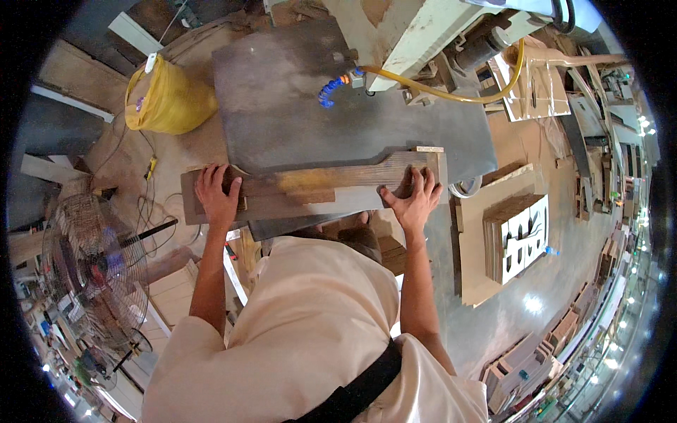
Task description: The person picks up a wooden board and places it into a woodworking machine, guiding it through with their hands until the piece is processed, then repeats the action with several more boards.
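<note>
A long, dark wooden board (303,185) lies crosswise along the near edge of a grey machine table (296,106). Its far edge is shaped, with a dip in the middle, and a light brown patch marks its face. My left hand (217,194) grips the board's left end, fingers over a small block and thumb toward the middle. At the other end my right hand (415,201) holds on, with its thumb and bent fingers pressed to the wood beside a pale end block (427,149). The undersides of the board and of my fingertips are hidden.
Over the table hangs a machine head (416,42) with a blue jointed nozzle (328,92) and a yellow hose (451,97). A yellow sack (166,95) stands left, above a caged fan (95,261). Stacked panels (525,240) sit on cardboard (479,275) at right.
</note>
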{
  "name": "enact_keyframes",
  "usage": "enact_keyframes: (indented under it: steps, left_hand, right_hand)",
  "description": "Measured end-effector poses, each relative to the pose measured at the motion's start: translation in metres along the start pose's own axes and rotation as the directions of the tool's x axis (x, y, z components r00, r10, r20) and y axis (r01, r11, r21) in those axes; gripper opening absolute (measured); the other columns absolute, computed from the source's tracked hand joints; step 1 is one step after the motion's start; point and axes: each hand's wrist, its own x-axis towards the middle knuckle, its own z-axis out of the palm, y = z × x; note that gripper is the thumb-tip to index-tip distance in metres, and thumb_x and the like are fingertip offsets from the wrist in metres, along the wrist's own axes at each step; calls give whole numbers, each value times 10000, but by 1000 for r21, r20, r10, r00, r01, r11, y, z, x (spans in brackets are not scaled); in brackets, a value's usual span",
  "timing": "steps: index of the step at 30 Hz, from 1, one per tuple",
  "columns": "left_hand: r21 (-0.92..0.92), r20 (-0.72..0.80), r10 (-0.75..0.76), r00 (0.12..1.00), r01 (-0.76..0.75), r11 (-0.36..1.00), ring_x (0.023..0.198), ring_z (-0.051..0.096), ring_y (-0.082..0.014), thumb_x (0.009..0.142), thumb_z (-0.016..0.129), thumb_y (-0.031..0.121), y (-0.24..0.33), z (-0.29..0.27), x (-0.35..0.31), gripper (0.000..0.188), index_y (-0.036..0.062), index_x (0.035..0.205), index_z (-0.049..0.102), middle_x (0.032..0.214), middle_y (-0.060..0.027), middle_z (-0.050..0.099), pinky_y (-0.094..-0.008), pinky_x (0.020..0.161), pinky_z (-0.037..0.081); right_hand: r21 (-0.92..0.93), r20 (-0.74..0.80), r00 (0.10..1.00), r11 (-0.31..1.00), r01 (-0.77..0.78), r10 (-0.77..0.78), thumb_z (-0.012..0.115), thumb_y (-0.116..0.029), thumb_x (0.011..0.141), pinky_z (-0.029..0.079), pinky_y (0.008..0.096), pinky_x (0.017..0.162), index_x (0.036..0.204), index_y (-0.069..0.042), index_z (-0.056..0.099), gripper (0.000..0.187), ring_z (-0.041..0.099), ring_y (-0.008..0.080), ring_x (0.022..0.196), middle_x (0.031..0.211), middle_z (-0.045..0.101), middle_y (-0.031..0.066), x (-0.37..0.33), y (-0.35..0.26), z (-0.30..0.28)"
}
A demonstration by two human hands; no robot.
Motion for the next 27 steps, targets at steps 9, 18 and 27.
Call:
enact_keyframes:
  steps: [9, 18, 27]
  left_hand:
    - [103, 120, -68, 990, 56, 993, 1227, 402, -294, 771, 709, 391, 2, -12, 13, 442, 195, 1159, 626, 1216, -42, 529, -572, 1060, 215]
    - [-67, 379, 270, 885, -264, 962, 1373, 267, -289, 702, 732, 517, 39, -16, 2, 653, 188, 1240, 563, 1365, -37, 424, -681, 1076, 98]
    - [-120, 230, 385, 894, -367, 923, 1228, 454, -248, 718, 738, 438, 48, -24, 20, 576, 76, 1147, 607, 1156, -73, 599, -606, 1115, 74]
  right_hand:
    - [52, 32, 999, 998, -41, 40, 797, -570, 538, 195, 623, 1061, 1277, -189, 550, 867, 221, 515, 1302, 1432, 365, 143, -1, 3, 4]
    - [34, 66, 997, 999, -41, 38, 767, -632, 560, 164, 630, 1066, 1284, -190, 549, 876, 193, 526, 1310, 1446, 344, 156, 2, 9, 8]
    - [58, 139, 990, 998, -25, 17, 792, -543, 610, 213, 587, 1075, 1314, -137, 515, 859, 271, 449, 1321, 1432, 357, 178, 30, 7, -5]
